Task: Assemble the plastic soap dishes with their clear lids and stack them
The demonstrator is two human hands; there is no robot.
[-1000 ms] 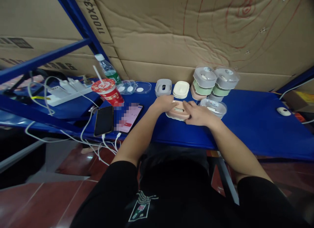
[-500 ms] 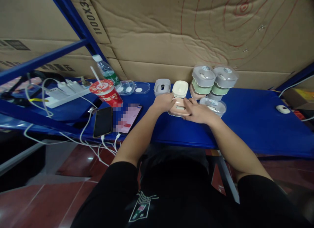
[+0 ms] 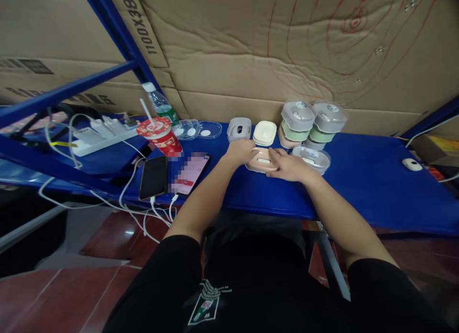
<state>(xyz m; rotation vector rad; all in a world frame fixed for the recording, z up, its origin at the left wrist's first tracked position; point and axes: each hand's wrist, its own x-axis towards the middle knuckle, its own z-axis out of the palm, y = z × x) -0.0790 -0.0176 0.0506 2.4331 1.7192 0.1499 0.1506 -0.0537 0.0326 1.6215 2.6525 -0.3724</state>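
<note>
A peach-coloured plastic box (image 3: 263, 166) with a pale slot in its top lies on the blue table in front of me. My left hand (image 3: 241, 151) is closed on its left rear corner, the fingers curled. From the other side, my right hand (image 3: 289, 166) grips the right edge, thumb at the front and fingertips on the top. Just behind the box are a cream plastic tray (image 3: 265, 132) and a grey box (image 3: 239, 130) with a dark hole. Beside my right hand sits a clear-lidded grey box (image 3: 311, 159).
Two stacks of lidded boxes, the left stack (image 3: 297, 117) and right stack (image 3: 328, 118), stand at the back. Clear lids (image 3: 210, 130), a red cup (image 3: 161, 138) with a straw, a bottle (image 3: 161, 105), phones (image 3: 153, 177) and a power strip (image 3: 103, 138) with cables occupy the left.
The camera view has shifted slightly. Both hands stay on the peach box, and a little more of its front side shows now.
</note>
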